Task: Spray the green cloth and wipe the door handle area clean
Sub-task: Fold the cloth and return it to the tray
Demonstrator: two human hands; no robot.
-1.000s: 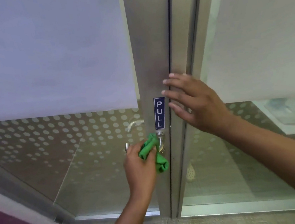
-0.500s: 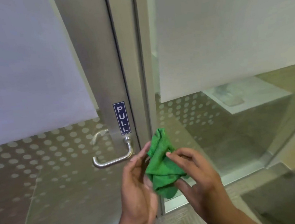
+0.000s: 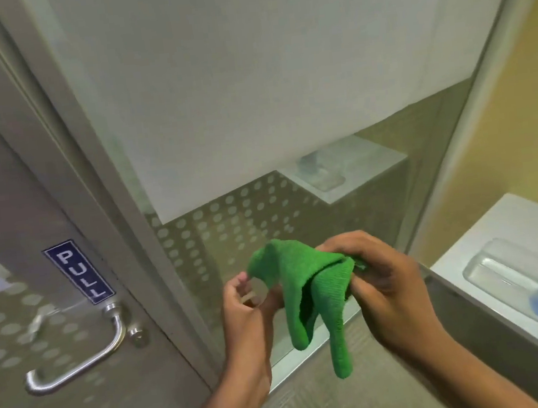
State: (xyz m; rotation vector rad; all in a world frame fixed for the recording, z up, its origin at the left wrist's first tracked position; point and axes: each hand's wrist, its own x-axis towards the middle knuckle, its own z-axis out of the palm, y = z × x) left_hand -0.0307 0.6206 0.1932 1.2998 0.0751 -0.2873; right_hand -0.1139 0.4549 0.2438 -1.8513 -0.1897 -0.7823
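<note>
The green cloth (image 3: 307,286) hangs crumpled between both hands, in front of the glass panel. My left hand (image 3: 243,310) pinches its left corner between thumb and fingertips. My right hand (image 3: 380,278) grips the cloth's right side, and two loose ends droop below. The silver lever door handle (image 3: 87,355) sits at the lower left on the metal door stile, under a blue PULL sign (image 3: 79,271). Both hands are well to the right of the handle and apart from it. A clear spray bottle (image 3: 517,276) with a blue nozzle lies on its side on the white ledge (image 3: 486,242) at right.
A frosted, dot-patterned glass panel (image 3: 237,227) stands behind the cloth, between the door frame and a slim metal post (image 3: 471,107). A yellowish wall is at far right. Carpeted floor (image 3: 316,399) shows below my arms.
My left hand took the cloth off the door handle and my right hand left the door edge. Both hands now hold the cloth, spreading it. The view has swung right, revealing the ledge and bottle.
</note>
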